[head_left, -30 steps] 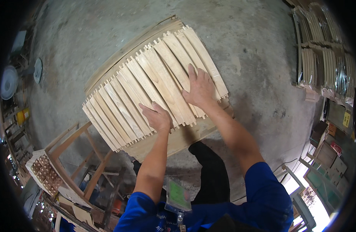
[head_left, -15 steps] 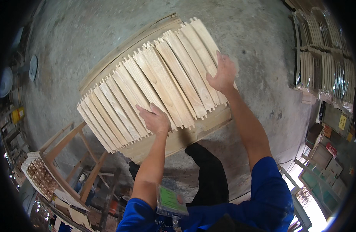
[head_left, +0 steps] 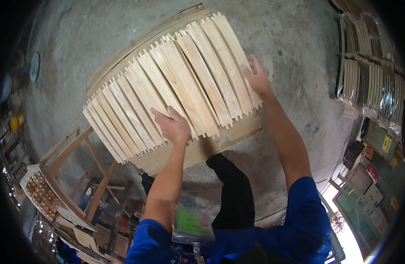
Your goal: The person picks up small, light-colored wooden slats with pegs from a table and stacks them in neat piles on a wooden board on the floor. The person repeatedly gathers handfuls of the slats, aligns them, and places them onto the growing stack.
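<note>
A row of several pale wooden slats point(head_left: 176, 83) with notched ends lies side by side on a wooden board point(head_left: 211, 145). My left hand point(head_left: 171, 125) rests flat on the slats near their front ends, fingers spread. At the right end of the row, my right hand point(head_left: 255, 77) presses against the outer edge of the last slat, fingers extended. Neither hand grips anything.
A wooden frame stand point(head_left: 75, 167) with stacked notched pieces point(head_left: 37, 189) is at the lower left. Wrapped bundles of wooden slats point(head_left: 369, 66) line the right side. Boxes point(head_left: 365, 180) sit at the lower right. The floor is grey concrete point(head_left: 101, 39).
My right hand slid from on top of the slats to the right edge of the row. My left hand stayed on the slats.
</note>
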The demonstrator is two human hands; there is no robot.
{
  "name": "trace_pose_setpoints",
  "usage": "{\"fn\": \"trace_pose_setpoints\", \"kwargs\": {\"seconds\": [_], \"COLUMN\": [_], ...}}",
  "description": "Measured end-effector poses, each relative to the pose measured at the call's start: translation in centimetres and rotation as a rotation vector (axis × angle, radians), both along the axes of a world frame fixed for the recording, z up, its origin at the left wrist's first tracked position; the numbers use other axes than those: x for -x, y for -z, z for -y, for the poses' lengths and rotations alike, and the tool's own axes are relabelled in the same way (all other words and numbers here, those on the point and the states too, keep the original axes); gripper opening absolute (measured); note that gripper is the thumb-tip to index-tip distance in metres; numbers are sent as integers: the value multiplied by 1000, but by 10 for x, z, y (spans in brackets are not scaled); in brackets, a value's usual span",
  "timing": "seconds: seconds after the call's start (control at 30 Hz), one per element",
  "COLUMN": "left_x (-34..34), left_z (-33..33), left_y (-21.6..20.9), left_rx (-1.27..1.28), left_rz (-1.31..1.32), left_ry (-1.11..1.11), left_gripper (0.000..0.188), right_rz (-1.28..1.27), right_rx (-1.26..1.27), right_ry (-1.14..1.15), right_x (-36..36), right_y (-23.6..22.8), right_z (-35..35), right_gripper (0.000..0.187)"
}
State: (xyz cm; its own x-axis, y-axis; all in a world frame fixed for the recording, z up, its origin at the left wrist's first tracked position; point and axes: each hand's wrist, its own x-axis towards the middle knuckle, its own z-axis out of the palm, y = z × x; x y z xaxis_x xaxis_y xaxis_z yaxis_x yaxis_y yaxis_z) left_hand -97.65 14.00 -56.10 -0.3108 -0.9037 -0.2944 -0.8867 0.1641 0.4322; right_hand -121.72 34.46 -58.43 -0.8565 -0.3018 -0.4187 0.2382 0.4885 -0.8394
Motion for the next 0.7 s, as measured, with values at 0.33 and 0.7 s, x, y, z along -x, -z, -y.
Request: {"fn": "trace_pose_setpoints", "kwargs": {"seconds": [0.33, 0.7], "left_x": [-7, -17], "left_z": [7, 14], "left_y": [0, 3], "left_rx": [-72, -143], "left_rz": [-58, -113], "left_ry": [-40, -23], "left_gripper": [77, 76], "right_rz": [518, 757], "right_rx": [366, 662], "right_ry": [1103, 1272], "right_x": [-177, -220], "right_y": [50, 15], "right_z": [-111, 51], "right_gripper": [64, 72]}}
